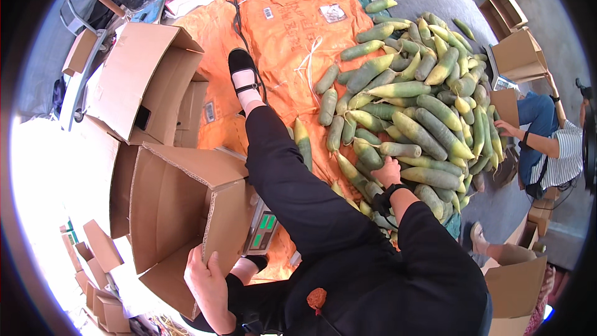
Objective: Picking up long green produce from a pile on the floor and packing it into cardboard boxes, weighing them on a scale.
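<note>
In the head view, our left hand [208, 283] touches an open brown cardboard box [233, 218] left of the heap of long green-and-yellow radishes [429, 134], our right hand [388, 173] rests on that heap's near-left part, and we cannot tell whether either hand's fingers are clamped.

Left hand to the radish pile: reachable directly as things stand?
Probably not directly: the left hand is at the edge of an open cardboard box, and the person's leg lies between it and the radish pile. The right hand looks better placed, right at the pile.
</note>
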The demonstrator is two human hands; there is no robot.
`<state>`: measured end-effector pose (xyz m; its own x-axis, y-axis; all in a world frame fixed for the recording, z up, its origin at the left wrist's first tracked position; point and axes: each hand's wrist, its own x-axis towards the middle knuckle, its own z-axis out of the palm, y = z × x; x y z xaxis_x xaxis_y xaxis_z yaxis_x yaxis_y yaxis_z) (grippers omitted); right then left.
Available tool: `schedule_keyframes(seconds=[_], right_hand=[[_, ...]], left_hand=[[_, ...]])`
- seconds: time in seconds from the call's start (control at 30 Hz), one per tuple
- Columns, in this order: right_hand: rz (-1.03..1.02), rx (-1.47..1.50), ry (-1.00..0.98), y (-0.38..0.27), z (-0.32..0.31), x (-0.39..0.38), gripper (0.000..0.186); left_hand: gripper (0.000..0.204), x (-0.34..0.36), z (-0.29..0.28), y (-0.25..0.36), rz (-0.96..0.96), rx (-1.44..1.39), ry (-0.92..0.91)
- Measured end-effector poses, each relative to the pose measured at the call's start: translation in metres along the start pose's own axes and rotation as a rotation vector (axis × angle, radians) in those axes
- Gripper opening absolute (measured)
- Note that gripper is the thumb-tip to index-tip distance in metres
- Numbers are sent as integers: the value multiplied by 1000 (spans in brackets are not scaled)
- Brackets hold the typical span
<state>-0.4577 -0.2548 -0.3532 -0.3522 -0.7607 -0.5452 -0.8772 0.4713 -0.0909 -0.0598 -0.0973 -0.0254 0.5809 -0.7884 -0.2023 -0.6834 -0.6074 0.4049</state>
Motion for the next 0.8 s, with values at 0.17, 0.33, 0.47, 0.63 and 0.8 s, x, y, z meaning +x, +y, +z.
schedule_keyframes(seconds=[0.17, 0.33, 0.47, 0.63, 0.8], right_hand=[[-14, 21, -20, -17, 3, -9, 71], [-121, 163, -13, -8, -8, -10, 70], [-27, 426, -78, -6, -21, 2, 59], [83, 737, -293, -29, -49, -21, 43], [-149, 1086, -292, -75, -118, -67, 38]], left_hand=[[21, -1, -5, -6, 8, -16, 5], [22, 0, -1, -4, 67, 47, 46], [22, 0, 0, -6, 50, 26, 37], [22, -6, 1, -12, 31, 95, 71], [36, -11, -13, 1, 68, -92, 21]])
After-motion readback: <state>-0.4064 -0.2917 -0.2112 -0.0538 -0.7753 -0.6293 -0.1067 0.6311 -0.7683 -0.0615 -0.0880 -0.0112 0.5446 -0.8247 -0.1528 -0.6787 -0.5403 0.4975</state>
